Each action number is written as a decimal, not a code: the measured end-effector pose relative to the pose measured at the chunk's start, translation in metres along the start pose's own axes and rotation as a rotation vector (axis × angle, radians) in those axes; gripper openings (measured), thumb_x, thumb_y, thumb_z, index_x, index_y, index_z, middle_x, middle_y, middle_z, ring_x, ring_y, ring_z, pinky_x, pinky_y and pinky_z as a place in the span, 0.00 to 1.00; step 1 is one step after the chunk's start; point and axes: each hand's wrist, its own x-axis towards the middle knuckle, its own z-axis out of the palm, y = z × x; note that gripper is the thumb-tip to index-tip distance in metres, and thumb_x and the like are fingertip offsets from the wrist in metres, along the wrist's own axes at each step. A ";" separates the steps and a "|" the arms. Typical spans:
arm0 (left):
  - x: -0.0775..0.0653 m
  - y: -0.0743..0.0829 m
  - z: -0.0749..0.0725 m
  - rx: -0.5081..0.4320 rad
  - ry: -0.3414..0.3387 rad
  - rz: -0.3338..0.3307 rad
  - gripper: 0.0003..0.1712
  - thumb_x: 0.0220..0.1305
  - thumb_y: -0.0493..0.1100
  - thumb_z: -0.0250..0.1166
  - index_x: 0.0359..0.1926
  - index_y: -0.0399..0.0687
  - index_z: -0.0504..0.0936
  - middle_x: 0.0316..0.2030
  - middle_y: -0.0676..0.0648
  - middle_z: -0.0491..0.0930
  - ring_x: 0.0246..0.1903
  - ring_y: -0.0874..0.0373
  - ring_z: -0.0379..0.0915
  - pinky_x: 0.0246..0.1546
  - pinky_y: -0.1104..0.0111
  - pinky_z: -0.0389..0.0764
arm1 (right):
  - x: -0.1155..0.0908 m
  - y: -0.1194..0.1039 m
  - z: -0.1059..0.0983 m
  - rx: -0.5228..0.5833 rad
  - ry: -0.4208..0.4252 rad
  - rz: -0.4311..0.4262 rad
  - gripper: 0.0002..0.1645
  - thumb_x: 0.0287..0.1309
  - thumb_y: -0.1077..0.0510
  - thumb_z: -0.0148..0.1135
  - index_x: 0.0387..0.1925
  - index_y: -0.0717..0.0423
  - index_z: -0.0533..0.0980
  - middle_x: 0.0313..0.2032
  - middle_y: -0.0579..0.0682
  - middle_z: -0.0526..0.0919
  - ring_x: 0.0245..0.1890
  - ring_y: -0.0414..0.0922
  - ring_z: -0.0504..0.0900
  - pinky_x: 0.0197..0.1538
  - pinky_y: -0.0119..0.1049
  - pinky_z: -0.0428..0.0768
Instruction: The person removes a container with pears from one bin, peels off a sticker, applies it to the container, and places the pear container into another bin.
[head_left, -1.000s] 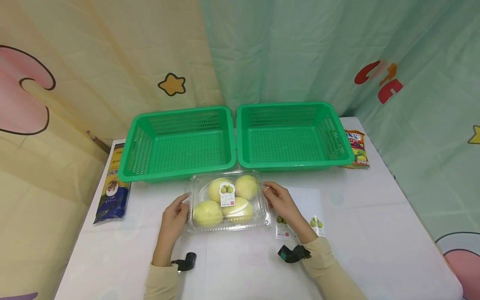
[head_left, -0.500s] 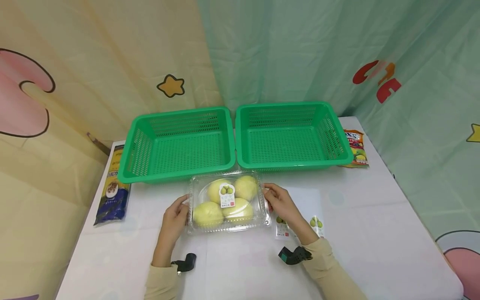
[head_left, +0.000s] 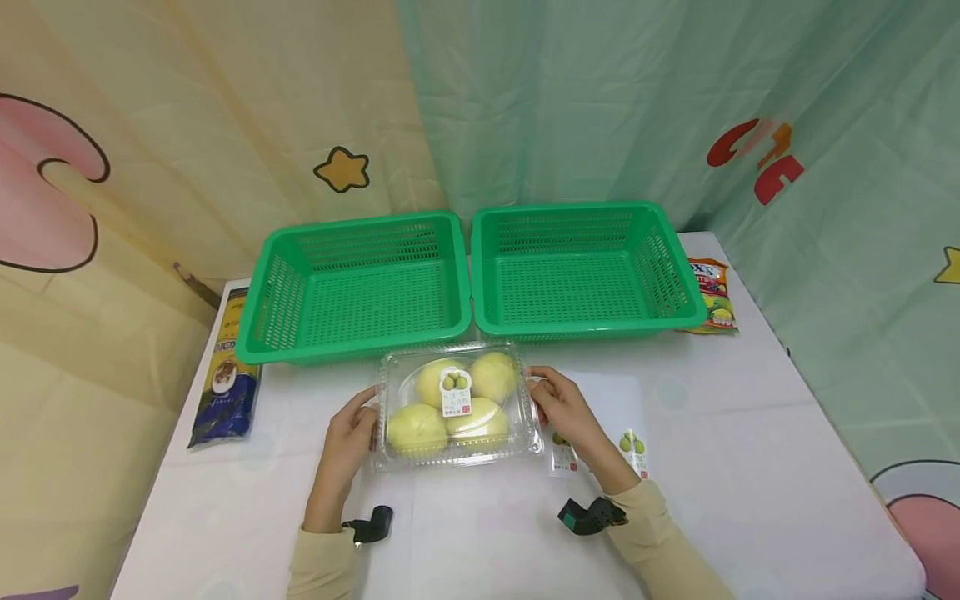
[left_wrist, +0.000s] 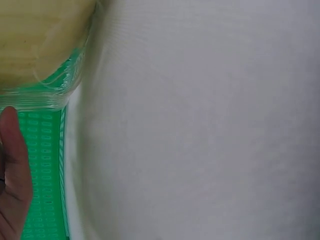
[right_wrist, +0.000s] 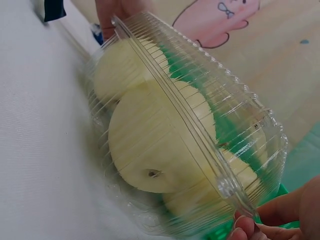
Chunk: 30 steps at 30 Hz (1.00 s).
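Observation:
In the head view, a clear plastic clamshell box (head_left: 459, 461) with several pale yellow pears (head_left: 417, 429) is in front of the baskets. Its lid bears a white label (head_left: 456, 396) with pears printed on it. My left hand (head_left: 348, 429) grips the box's left edge; in the left wrist view the thumb (left_wrist: 12, 145) is at that edge. At the opposite end, my right hand (head_left: 562, 408) pinches the rim, as the right wrist view shows with its fingers (right_wrist: 280, 210) at the corner. The pears lie close together under the ribbed plastic.
Two green baskets (head_left: 360, 343) (head_left: 592, 327) stand side by side at the back. A blue and yellow packet (head_left: 222, 392) lies at the left, and a colourful snack bag (head_left: 714, 296) at the right. A white sheet of pear labels (head_left: 618, 408) lies partly under my right forearm.

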 end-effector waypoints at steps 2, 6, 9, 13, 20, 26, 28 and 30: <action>-0.001 0.000 0.000 -0.004 0.004 0.004 0.24 0.66 0.40 0.47 0.63 0.52 0.69 0.24 0.51 0.73 0.21 0.62 0.67 0.23 0.72 0.74 | 0.000 0.004 -0.001 0.001 0.000 -0.007 0.24 0.69 0.54 0.46 0.63 0.56 0.64 0.23 0.53 0.70 0.20 0.43 0.69 0.27 0.36 0.75; -0.003 0.002 -0.001 -0.012 0.009 0.013 0.23 0.67 0.40 0.47 0.62 0.54 0.70 0.24 0.51 0.73 0.21 0.62 0.67 0.23 0.72 0.74 | -0.002 0.007 -0.002 -0.018 0.002 -0.027 0.23 0.69 0.52 0.46 0.62 0.53 0.65 0.23 0.51 0.70 0.21 0.42 0.69 0.28 0.37 0.76; -0.004 0.003 -0.002 -0.014 0.009 0.011 0.23 0.66 0.40 0.48 0.62 0.54 0.70 0.24 0.52 0.73 0.21 0.62 0.67 0.23 0.72 0.74 | -0.005 0.008 -0.003 -0.025 -0.003 -0.032 0.23 0.69 0.52 0.46 0.62 0.52 0.65 0.23 0.51 0.70 0.21 0.42 0.70 0.28 0.37 0.77; -0.007 0.003 -0.003 -0.016 -0.004 0.009 0.24 0.65 0.39 0.48 0.62 0.52 0.70 0.23 0.52 0.72 0.20 0.63 0.67 0.23 0.72 0.73 | -0.009 0.008 -0.004 -0.032 -0.014 -0.029 0.22 0.69 0.53 0.46 0.62 0.51 0.65 0.24 0.52 0.70 0.21 0.41 0.70 0.27 0.38 0.77; -0.009 0.003 -0.003 -0.016 -0.011 0.006 0.23 0.66 0.39 0.49 0.62 0.52 0.70 0.23 0.53 0.72 0.21 0.63 0.67 0.23 0.73 0.73 | -0.012 0.006 -0.005 -0.042 -0.027 -0.030 0.24 0.69 0.51 0.46 0.64 0.52 0.64 0.24 0.51 0.71 0.20 0.41 0.71 0.23 0.40 0.74; -0.010 0.003 -0.004 -0.012 -0.010 -0.004 0.24 0.66 0.40 0.48 0.63 0.53 0.69 0.23 0.52 0.72 0.21 0.62 0.67 0.23 0.72 0.73 | -0.015 0.004 -0.005 -0.051 -0.032 -0.020 0.25 0.69 0.50 0.46 0.65 0.50 0.63 0.24 0.50 0.71 0.20 0.42 0.71 0.22 0.40 0.73; -0.011 0.004 -0.005 -0.011 -0.012 -0.004 0.24 0.66 0.40 0.48 0.63 0.53 0.69 0.24 0.52 0.72 0.21 0.62 0.67 0.23 0.72 0.73 | -0.016 0.004 -0.005 -0.052 -0.032 -0.022 0.25 0.69 0.50 0.46 0.65 0.50 0.63 0.23 0.50 0.71 0.20 0.42 0.71 0.21 0.37 0.71; -0.011 0.004 -0.005 -0.010 -0.011 -0.007 0.24 0.66 0.40 0.48 0.63 0.54 0.69 0.23 0.52 0.72 0.21 0.62 0.67 0.23 0.72 0.73 | -0.016 0.004 -0.005 -0.051 -0.033 -0.024 0.25 0.69 0.50 0.46 0.64 0.50 0.63 0.23 0.51 0.71 0.20 0.42 0.71 0.19 0.34 0.68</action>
